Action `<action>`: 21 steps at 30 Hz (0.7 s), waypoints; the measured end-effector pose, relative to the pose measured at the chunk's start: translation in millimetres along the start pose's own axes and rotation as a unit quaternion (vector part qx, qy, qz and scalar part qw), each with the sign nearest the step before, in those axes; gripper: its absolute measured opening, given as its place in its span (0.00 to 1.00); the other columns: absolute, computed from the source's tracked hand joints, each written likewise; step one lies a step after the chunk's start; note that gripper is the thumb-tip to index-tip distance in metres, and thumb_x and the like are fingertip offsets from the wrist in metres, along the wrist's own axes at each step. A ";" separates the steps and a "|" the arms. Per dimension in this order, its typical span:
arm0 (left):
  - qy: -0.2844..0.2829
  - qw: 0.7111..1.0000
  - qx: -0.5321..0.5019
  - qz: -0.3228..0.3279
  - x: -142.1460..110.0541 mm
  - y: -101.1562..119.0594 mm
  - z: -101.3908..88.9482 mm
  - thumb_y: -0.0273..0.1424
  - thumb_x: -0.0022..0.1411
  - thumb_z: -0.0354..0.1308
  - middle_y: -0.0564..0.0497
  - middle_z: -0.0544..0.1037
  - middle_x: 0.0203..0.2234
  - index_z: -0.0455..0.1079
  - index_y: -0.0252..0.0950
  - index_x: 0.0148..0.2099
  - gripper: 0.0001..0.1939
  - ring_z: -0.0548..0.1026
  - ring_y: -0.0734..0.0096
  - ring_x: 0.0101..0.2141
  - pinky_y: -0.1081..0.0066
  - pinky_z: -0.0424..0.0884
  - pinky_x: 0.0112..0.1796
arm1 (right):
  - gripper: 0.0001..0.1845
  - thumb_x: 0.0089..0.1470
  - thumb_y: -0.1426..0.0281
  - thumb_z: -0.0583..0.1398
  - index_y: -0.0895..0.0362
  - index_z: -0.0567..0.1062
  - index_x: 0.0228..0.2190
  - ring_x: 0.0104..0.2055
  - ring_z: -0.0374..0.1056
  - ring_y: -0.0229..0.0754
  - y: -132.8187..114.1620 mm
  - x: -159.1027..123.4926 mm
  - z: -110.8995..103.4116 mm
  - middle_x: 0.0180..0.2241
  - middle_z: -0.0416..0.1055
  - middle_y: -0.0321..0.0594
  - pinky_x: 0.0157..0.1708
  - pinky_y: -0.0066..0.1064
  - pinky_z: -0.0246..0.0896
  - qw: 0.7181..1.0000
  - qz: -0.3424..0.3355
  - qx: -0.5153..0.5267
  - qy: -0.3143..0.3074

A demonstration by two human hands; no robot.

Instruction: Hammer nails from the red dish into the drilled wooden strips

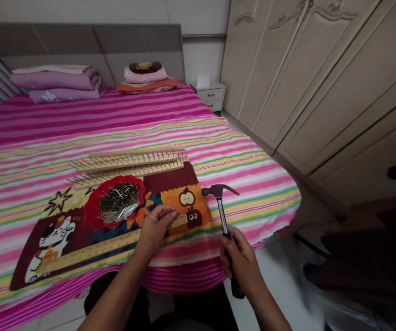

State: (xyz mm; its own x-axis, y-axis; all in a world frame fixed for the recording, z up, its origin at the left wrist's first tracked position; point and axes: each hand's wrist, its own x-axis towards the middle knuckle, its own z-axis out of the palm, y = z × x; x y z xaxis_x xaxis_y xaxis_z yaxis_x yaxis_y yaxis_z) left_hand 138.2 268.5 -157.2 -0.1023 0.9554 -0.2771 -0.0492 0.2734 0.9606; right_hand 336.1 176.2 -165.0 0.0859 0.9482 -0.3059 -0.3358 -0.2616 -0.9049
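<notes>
My right hand [241, 255] is wrapped round the black handle of a claw hammer [221, 209], its head up and to the right of the mat. My left hand [157, 225] is pinched closed over a wooden strip [104, 245] dotted with small holes or marks; whatever its fingertips hold is too small to make out. Just left of that hand, a red scalloped dish [93, 207] is heaped with loose nails [120, 201]. Behind the dish lie wooden strips [132, 161] with rows of nails standing up from them. Strip and dish rest on a printed cat-and-apple mat [172, 177].
The mat lies on a bed with a striped sheet [246, 172]. Folded purple bedding [56, 82] and a pink stack [146, 76] sit by the headboard [81, 43]. A white nightstand [212, 95] and tall cream wardrobes [308, 78] stand to the right.
</notes>
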 end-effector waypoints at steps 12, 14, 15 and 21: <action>0.020 0.987 0.134 0.084 5.4 -24.0 2.4 0.42 0.44 0.63 0.53 0.75 0.25 0.73 0.37 0.30 0.15 0.70 0.73 0.28 0.74 0.65 0.32 | 0.13 0.53 0.60 0.60 0.53 0.68 0.39 0.10 0.47 0.27 9.6 -1.2 -1.3 0.15 0.55 0.21 0.07 0.18 0.43 1.000 0.006 -0.006 -0.001; 0.028 0.984 0.149 0.094 4.7 -25.4 2.4 0.42 0.45 0.63 0.54 0.76 0.25 0.73 0.37 0.30 0.14 0.70 0.73 0.28 0.73 0.65 0.32 | 0.14 0.53 0.61 0.60 0.54 0.68 0.40 0.10 0.47 0.27 10.2 -3.1 0.1 0.14 0.56 0.21 0.08 0.19 0.43 1.000 0.005 -0.013 -0.006; 0.030 0.983 0.152 0.097 4.6 -25.9 2.3 0.42 0.46 0.62 0.54 0.76 0.25 0.73 0.37 0.31 0.13 0.70 0.73 0.28 0.74 0.65 0.32 | 0.15 0.53 0.61 0.60 0.54 0.68 0.41 0.10 0.47 0.28 10.2 -4.0 0.8 0.14 0.56 0.21 0.08 0.19 0.43 1.000 0.004 -0.016 -0.008; 0.030 0.980 0.165 0.111 5.2 -27.9 3.3 0.40 0.49 0.61 0.54 0.77 0.27 0.72 0.38 0.31 0.11 0.71 0.72 0.29 0.73 0.66 0.34 | 0.16 0.55 0.62 0.58 0.54 0.68 0.44 0.10 0.47 0.29 11.3 -7.0 3.9 0.12 0.56 0.21 0.09 0.21 0.41 0.999 0.000 -0.041 -0.024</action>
State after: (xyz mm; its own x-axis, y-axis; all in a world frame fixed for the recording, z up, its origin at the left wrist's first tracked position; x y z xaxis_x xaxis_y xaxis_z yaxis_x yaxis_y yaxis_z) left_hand 142.3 266.2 -185.5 -0.1335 0.9897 -0.0520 0.3039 0.0908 0.9484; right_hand 328.1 167.3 -172.0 0.0405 0.9552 -0.2932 -0.2583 -0.2735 -0.9266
